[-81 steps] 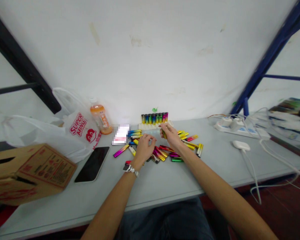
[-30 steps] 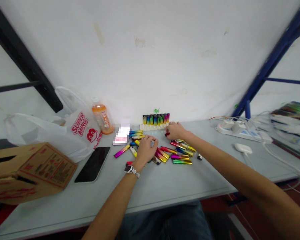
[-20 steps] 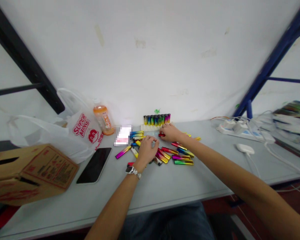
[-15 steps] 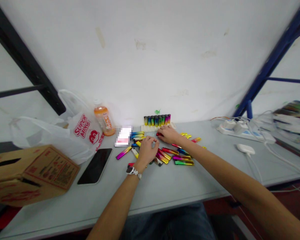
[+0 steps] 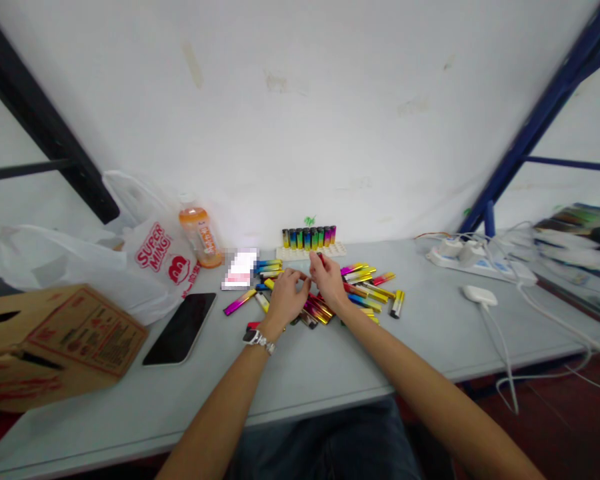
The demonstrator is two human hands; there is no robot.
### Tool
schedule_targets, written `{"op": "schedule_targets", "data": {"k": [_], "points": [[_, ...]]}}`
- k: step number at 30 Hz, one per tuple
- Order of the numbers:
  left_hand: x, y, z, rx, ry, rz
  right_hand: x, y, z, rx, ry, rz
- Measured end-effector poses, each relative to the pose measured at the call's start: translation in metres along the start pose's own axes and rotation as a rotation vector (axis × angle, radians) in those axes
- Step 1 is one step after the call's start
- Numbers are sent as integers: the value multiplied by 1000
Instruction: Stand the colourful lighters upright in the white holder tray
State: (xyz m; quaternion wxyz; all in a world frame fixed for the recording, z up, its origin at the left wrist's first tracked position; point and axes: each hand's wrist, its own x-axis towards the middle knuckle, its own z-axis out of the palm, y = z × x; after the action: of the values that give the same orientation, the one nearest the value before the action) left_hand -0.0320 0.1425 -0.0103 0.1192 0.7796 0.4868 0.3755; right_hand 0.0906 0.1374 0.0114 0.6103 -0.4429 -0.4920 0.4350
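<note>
R fingers [image 5: 318, 269] pinched round red lighter [image 5: 321, 255], held upright nr white rack [image 5: 295, 254]; L fingers [image 5: 295, 274] half-curled, grip can't be told.
Only dark-red tip exposed; bare counter [image 5: 325, 373] seen btwn lighter pile [image 5: 319, 310] & front edge.

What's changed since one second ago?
The person's right hand moved left, closer to the left hand, still holding a small dark-red object, now poking up from its grip. The left hand and the row of shiny multicoloured upright lighters stayed put.

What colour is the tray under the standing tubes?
The tray is creamy white, in the head view.
</note>
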Motion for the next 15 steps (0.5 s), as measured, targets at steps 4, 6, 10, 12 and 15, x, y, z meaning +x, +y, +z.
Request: {"op": "schedule_targets", "data": {"k": [4,6,10,12,15], "points": [[1,1,-1,-6,-13,-3,-3,14,-4,-192,98,-128],[1,2,-1,1,-17,-7,-4,16,-4,-223,114,-129],[1,3,-2,17,-31,-13,-6,14,-2,-246,167,-183],[0,3,-2,19,-35,-10,-7,12,-1,-266,182,-211],[0,3,-2,20,-38,-8,-8,12,-1,-282,184,-221]]}}
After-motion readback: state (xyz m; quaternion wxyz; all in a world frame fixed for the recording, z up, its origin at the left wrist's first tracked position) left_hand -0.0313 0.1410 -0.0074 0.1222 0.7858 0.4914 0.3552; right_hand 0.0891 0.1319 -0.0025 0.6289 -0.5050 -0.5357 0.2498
